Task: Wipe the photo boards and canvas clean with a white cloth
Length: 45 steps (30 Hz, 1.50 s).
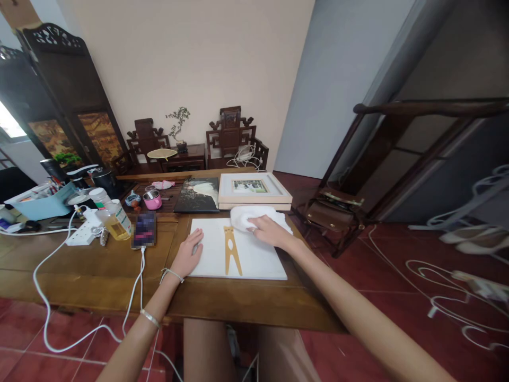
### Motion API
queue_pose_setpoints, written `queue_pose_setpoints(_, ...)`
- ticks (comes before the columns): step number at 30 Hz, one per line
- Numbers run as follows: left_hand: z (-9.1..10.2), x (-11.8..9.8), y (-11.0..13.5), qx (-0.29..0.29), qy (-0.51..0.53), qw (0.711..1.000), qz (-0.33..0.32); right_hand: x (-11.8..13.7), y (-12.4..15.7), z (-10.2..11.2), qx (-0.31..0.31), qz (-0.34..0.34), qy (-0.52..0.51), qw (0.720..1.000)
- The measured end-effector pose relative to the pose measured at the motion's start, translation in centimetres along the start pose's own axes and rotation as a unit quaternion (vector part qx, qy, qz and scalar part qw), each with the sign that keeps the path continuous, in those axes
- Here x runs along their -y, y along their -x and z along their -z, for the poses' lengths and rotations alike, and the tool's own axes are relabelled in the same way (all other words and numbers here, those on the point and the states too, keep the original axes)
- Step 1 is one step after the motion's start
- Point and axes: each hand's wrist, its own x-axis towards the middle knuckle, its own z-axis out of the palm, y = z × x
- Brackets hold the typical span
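Observation:
A white board (207,257) lies on the wooden table in front of me. On it is a mustard-yellow shape (231,254) with two long legs and an oval gap in its middle; I cannot tell whether it is painted or a separate piece. My left hand (188,253) rests open at the board's left edge, fingers laid flat. At the upper right of the board, my right hand (268,232) is closed on a bunched white cloth (240,216), partly hidden by the fingers.
Behind the board are a framed picture (284,195) and a dark picture panel (194,196). To the left are a charging phone (143,231), a bottle of yellow liquid (115,220), a pink cup (152,200), a power strip (82,233) and a blue bin (47,204). White cables hang over the front edge.

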Motion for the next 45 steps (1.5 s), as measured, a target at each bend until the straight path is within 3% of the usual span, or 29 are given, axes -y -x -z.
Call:
queue_pose_setpoints(2,0.0,0.1,0.0,-0.001,0.004,1.0,-0.002,-0.1,-0.3,0.0,0.0,-0.002,-0.004,1.0)
queue_pose_setpoints(5,-0.1,0.2,0.0,-0.002,0.007,1.0,-0.006,0.7,1.7,-0.3,0.005,0.003,-0.005,1.0)
queue_pose_setpoints(9,-0.2,0.3,-0.1,-0.005,0.01,1.0,-0.009,3.1,7.7,0.1,0.03,0.045,-0.033,0.998)
queue_pose_setpoints(12,-0.2,0.3,-0.1,-0.007,0.012,1.0,-0.005,5.2,12.4,1.1,0.085,0.059,-0.048,0.993)
queue_pose_setpoints(15,-0.2,0.2,-0.1,-0.004,0.01,1.0,0.001,6.3,14.5,1.8,0.12,0.054,-0.049,0.99)
queue_pose_setpoints(18,-0.2,0.2,-0.1,-0.002,0.008,1.0,0.002,5.5,12.9,1.6,0.1,0.038,-0.055,0.993)
queue_pose_setpoints(25,-0.2,0.2,0.0,-0.002,0.002,1.0,-0.002,2.9,2.4,0.3,-0.004,-0.022,-0.082,0.996)
queue_pose_setpoints(28,-0.1,0.1,0.0,-0.002,0.002,1.0,0.0,3.5,0.0,-0.4,-0.027,-0.028,-0.085,0.996)
queue_pose_setpoints(31,-0.1,0.0,0.0,0.0,-0.005,1.0,0.001,4.8,0.9,-1.5,-0.023,-0.008,-0.078,0.997)
queue_pose_setpoints(35,-0.2,0.1,-0.1,0.004,-0.016,1.0,-0.002,6.9,5.7,-2.2,0.002,0.049,-0.056,0.997)
queue_pose_setpoints(40,-0.4,0.4,-0.1,0.004,-0.015,1.0,-0.001,8.5,11.0,-1.1,0.045,0.091,-0.064,0.993)
queue_pose_setpoints(42,-0.5,0.5,-0.1,0.0,-0.011,1.0,-0.002,8.2,11.1,-0.7,0.055,0.089,-0.074,0.992)
queue_pose_setpoints(45,-0.4,0.5,0.0,-0.005,-0.006,1.0,-0.003,7.2,8.6,-0.5,0.038,0.076,-0.087,0.993)
